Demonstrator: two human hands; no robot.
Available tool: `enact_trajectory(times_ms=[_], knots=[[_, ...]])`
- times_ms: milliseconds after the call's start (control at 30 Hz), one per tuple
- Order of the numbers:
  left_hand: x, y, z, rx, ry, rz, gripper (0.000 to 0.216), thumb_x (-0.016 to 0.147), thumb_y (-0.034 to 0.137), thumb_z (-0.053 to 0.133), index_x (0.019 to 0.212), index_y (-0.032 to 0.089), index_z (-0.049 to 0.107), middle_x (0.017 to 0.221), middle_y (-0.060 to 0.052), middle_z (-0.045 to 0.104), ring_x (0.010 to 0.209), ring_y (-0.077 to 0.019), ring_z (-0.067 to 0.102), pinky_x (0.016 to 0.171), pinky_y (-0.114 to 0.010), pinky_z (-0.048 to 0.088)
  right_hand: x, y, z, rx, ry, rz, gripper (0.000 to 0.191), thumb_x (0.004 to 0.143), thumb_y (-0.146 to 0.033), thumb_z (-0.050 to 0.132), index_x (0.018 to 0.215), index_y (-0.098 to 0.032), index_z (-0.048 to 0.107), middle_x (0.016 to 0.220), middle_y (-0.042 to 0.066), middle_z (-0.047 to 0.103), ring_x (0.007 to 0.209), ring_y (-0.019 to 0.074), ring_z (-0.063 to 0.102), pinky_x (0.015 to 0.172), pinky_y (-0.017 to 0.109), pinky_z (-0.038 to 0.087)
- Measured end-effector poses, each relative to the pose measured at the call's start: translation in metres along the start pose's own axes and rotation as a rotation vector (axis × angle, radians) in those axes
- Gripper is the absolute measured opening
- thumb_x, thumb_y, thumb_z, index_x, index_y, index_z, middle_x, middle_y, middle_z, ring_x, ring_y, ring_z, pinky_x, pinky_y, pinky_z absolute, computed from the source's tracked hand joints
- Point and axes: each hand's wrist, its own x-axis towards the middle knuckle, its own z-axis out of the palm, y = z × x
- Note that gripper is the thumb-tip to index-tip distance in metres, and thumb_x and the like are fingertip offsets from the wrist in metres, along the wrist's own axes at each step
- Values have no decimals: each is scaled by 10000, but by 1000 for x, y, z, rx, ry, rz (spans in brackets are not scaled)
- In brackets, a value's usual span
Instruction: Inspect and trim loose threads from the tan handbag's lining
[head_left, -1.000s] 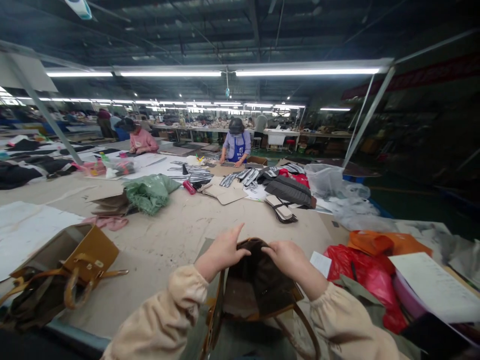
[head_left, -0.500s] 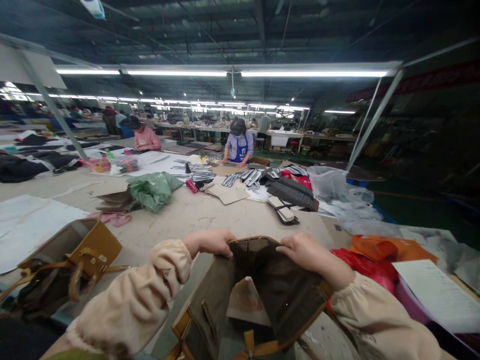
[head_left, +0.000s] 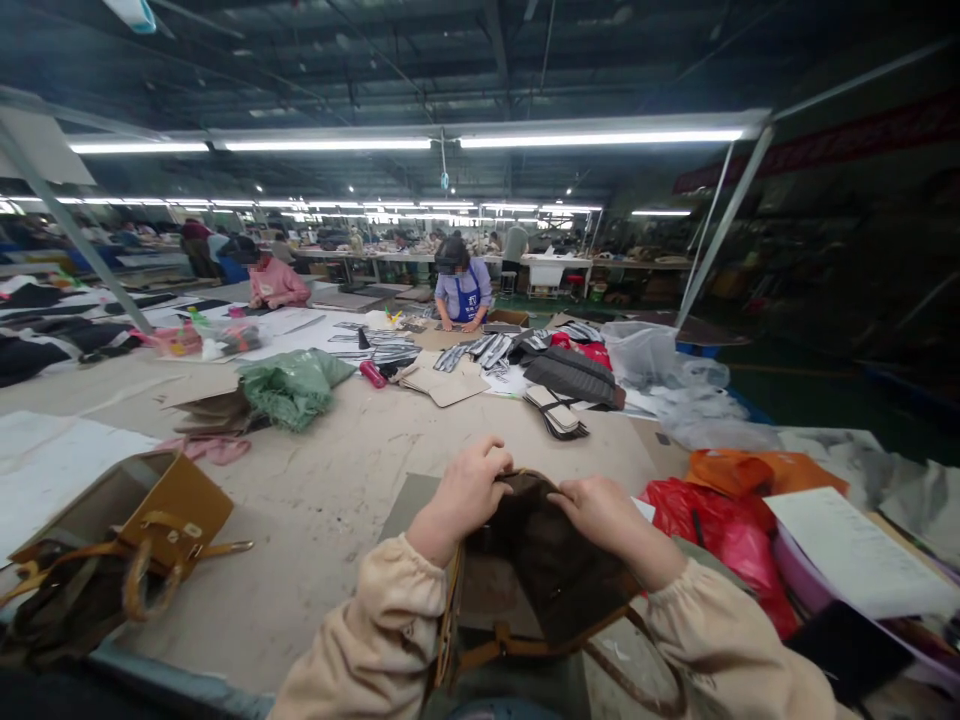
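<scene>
A dark brown handbag (head_left: pixel 555 585) with tan trim stands in front of me, its mouth facing me. My left hand (head_left: pixel 466 492) grips the far upper edge at its left corner, thumb and fingers pinched on the rim. On the right, my right hand (head_left: pixel 600 515) pinches the same rim a short way off. The bag's inside shows between my arms, with a tan strap (head_left: pixel 502 645) across the near edge. A brown rolled handle (head_left: pixel 637 670) curves out below my right forearm.
A second tan and dark bag (head_left: pixel 169 510) lies at the left. Green woven sacking (head_left: pixel 296 385), card pieces (head_left: pixel 444 380) and a dark stack (head_left: pixel 574 378) lie farther back. Red plastic (head_left: pixel 720 530) and a purple bin (head_left: pixel 806 570) are at the right. A person in a blue apron (head_left: pixel 463 290) works opposite.
My left hand has moved right and up along the rim, closer to my right hand. The bag's mouth is narrower, its left side drawn inward. The view has shifted slightly.
</scene>
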Motion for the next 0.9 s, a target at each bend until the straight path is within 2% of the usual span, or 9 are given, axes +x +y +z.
enact_trajectory(times_ms=[100, 200, 400, 567, 700, 800, 900], knots=[[-1, 1, 8, 25, 26, -7, 184, 726, 202, 637, 902, 221, 586, 1069, -30, 537, 931, -176, 537, 824, -290, 452, -1, -2, 1, 6, 11, 13, 365, 909, -421, 384, 808, -221, 673, 760, 79, 688, 728, 219, 631, 580, 274, 353], [-3, 1, 9, 104, 46, -8, 186, 726, 205, 645, 907, 220, 605, 1091, -44, 535, 977, -198, 514, 869, -330, 433, -3, -3, 3, 12, 23, 26, 366, 912, -424, 380, 823, -220, 670, 765, 83, 686, 737, 227, 634, 584, 280, 361], [1, 5, 8, 239, 40, 107, 117, 773, 183, 587, 877, 215, 630, 1130, -57, 533, 1031, -216, 488, 1046, -461, 264, -4, -5, 6, 8, 22, 47, 365, 915, -421, 376, 822, -222, 668, 776, 84, 688, 734, 228, 637, 589, 285, 369], [7, 6, 13, 248, 37, 72, 55, 773, 158, 572, 799, 189, 610, 1032, -46, 573, 960, -200, 508, 1038, -434, 277, -5, -4, 8, 13, 24, 47, 393, 922, -436, 353, 808, -225, 665, 777, 80, 691, 747, 231, 639, 582, 286, 365], [9, 2, 17, 179, 14, 37, 39, 789, 190, 564, 758, 182, 586, 923, -34, 604, 873, -177, 536, 966, -377, 344, -6, -2, 9, 28, 18, 58, 388, 922, -439, 358, 822, -220, 663, 796, 81, 692, 754, 222, 637, 590, 284, 361], [8, -3, 19, 118, -45, -47, 70, 815, 233, 529, 796, 185, 575, 840, -35, 623, 811, -172, 562, 786, -300, 422, -4, 0, 9, 76, 10, 58, 382, 918, -444, 372, 797, -220, 657, 802, 69, 693, 756, 207, 633, 587, 277, 348], [8, -4, 21, 102, -54, -138, 109, 834, 264, 492, 812, 192, 571, 800, -34, 639, 764, -177, 583, 676, -277, 418, -2, 2, 9, 123, 14, 48, 403, 920, -454, 363, 757, -220, 648, 766, 55, 688, 727, 191, 626, 573, 271, 327]])
